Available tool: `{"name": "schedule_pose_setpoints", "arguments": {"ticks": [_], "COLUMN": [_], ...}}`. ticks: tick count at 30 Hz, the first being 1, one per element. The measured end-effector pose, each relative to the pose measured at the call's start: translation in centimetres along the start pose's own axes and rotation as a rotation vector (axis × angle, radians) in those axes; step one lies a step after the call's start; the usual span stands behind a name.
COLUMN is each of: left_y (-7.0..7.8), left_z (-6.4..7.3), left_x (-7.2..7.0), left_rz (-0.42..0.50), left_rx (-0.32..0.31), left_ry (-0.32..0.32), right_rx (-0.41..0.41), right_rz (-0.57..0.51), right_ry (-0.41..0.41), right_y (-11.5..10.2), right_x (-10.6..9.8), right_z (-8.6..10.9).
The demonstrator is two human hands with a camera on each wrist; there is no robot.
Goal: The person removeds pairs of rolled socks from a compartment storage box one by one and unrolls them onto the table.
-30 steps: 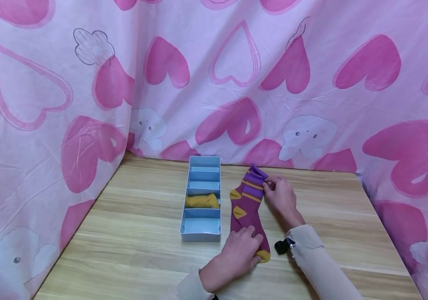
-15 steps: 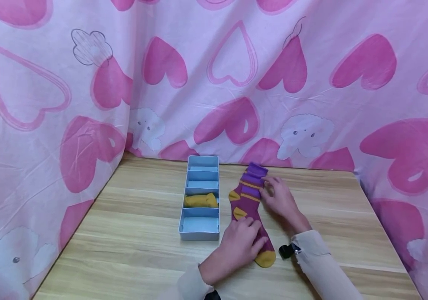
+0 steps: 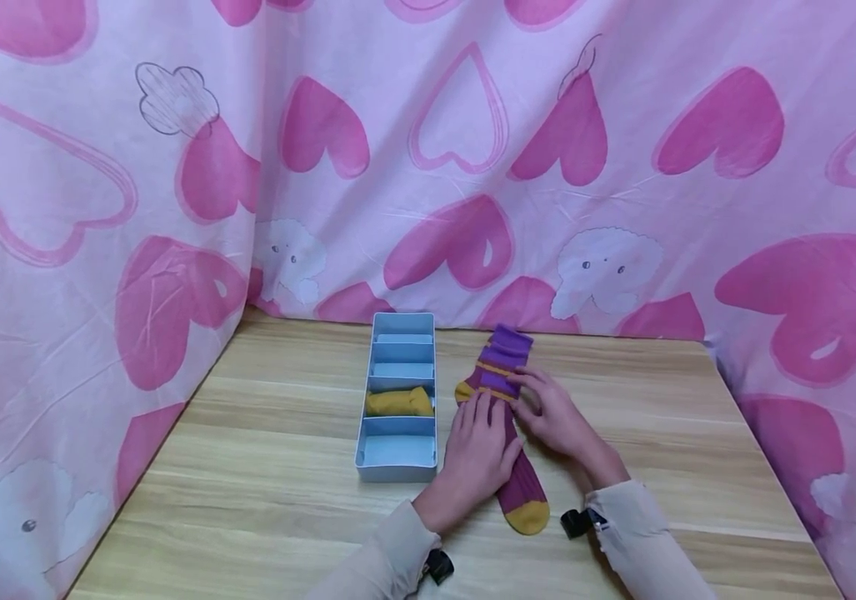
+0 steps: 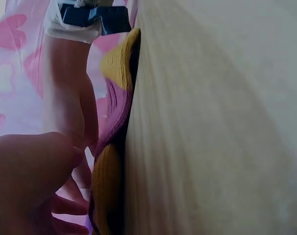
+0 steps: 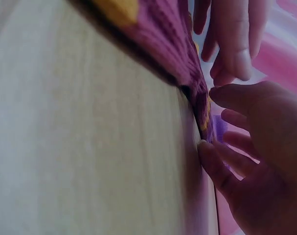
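Observation:
A pair of maroon socks (image 3: 523, 483) with mustard heels and toes lies stretched out on the wooden table, purple striped cuffs pointing to the back. Over the middle of the pair, my left hand (image 3: 476, 446) rests with its fingers extended toward the cuffs, covering one heel. My right hand (image 3: 558, 417) touches the right edge near the stripes, fingers loosely bent. In the right wrist view, thumb and fingertips of the right hand (image 5: 265, 147) meet the sock edge without closing round it. The left wrist view shows a mustard toe (image 4: 118, 66) raised slightly off the table.
Left of the socks stands a narrow blue-grey box (image 3: 397, 473) divided into several compartments. A folded mustard cloth bundle (image 3: 397, 402) lies in the second compartment from the front. Pink heart-printed curtains (image 3: 428, 242) hang around the back and sides of the wooden table (image 3: 247, 500).
My left hand has slid forward from the toe end to the middle of the socks, uncovering the front toe. The right hand has moved slightly down from the cuff; the cuffs lie flatter.

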State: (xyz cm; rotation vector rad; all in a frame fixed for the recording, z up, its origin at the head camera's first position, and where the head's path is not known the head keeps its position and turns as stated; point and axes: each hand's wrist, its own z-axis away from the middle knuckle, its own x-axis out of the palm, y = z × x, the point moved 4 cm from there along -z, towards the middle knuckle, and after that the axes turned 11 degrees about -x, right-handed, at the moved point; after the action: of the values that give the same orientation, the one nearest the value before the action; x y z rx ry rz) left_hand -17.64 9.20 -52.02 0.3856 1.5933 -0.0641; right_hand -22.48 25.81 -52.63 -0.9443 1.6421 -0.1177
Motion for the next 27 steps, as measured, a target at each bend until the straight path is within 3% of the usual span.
{"name": "schedule_pose_setpoints", "arguments": {"ticks": [5,13,20,27], "left_y": [-0.2,-0.5,-0.7,-0.6], "left_z": [-0.6,-0.5,-0.6,-0.7], "left_x": [0.3,0.3,0.5,0.8], "left_rz": [0.011,0.004,0.008,-0.055], "left_rx": [-0.037,-0.066,-0.081,-0.065], "left_ry": [-0.038,-0.043,-0.091,-0.126], "right_rx": [0.027,0.096,0.159,0.189], "right_rz": [-0.041,0.098,0.195,0.225], "right_ry": [-0.080,-0.145,-0.178,-0.182], "right_y": [-0.2,-0.2,0.1,1.1], "right_x": [0.4,-0.3,-0.7,-1.2], "right_z": [0.1,0.2,0.9,1.7]}}
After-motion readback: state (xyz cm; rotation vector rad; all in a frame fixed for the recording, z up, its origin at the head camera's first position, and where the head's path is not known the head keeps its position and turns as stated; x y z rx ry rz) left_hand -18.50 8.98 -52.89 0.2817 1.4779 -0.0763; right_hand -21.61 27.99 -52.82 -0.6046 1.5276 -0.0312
